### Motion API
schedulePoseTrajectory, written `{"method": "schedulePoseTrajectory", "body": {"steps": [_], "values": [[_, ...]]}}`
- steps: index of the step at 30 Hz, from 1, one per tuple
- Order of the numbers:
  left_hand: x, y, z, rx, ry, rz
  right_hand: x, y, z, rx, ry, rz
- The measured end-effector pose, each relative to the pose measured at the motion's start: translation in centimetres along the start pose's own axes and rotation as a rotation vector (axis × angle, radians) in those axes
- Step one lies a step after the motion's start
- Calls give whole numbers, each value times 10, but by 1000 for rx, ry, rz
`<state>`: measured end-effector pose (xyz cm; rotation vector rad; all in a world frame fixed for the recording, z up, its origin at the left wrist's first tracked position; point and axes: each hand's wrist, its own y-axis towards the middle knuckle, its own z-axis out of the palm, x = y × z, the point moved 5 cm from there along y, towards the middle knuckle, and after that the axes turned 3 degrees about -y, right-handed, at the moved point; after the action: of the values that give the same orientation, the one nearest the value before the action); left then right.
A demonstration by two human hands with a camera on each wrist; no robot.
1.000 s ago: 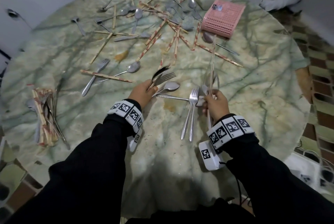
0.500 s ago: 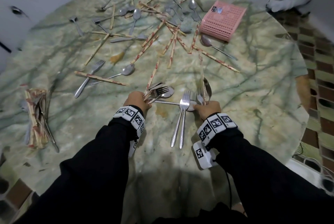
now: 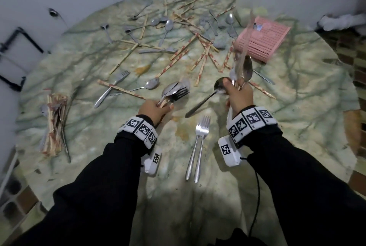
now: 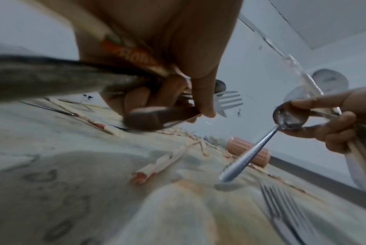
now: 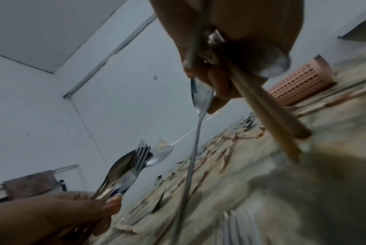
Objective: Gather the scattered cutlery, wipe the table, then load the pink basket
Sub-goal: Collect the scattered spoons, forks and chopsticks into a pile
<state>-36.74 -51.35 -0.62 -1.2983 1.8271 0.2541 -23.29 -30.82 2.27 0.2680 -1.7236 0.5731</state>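
My left hand (image 3: 156, 107) grips a bundle of spoons and a fork (image 3: 174, 93) just above the marble table (image 3: 297, 107). To its right my right hand (image 3: 237, 95) holds spoons and chopsticks (image 3: 242, 61) upright and pinches one more spoon (image 3: 218, 87) by its bowl, handle hanging down to the left. Two forks (image 3: 198, 146) lie side by side between my wrists. The pink basket (image 3: 263, 37) lies on its side at the far right. In the right wrist view the pinched spoon (image 5: 200, 94) and chopsticks (image 5: 268, 116) show under my fingers.
Loose spoons, forks and wrapped chopsticks (image 3: 178, 33) cover the far half of the table. A gathered pile of chopsticks and cutlery (image 3: 53, 124) lies at the left edge. A white cloth (image 3: 340, 21) sits beyond the table at the far right. Tiled floor lies to the right.
Both hands have risen from the table with their bundles. My right hand has picked up the spoon that lay between the hands. The two forks stay put.
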Motion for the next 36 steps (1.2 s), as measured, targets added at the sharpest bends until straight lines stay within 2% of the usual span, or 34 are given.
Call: {"method": "schedulePoseTrajectory", "body": {"steps": [4, 6, 9, 15, 24, 29, 36], "values": [[-3, -3, -18, -114, -247, 65, 24, -1, 14, 65, 39, -46], [0, -7, -26, -160, -363, 62, 29, -6, 26, 131, 72, -23], [9, -16, -37, -199, -547, 10, 24, -16, 51, 267, 149, 107], [33, -42, -60, -219, -922, -81, 8, -52, 106, 549, 159, 313], [73, -73, -102, -326, -900, -111, 7, -120, 168, 891, 164, 310], [99, -70, -129, -370, -832, -106, 3, -146, 206, 939, 68, 285], [131, -54, -169, -350, -905, -117, -16, -180, 273, 930, 44, 274]]}}
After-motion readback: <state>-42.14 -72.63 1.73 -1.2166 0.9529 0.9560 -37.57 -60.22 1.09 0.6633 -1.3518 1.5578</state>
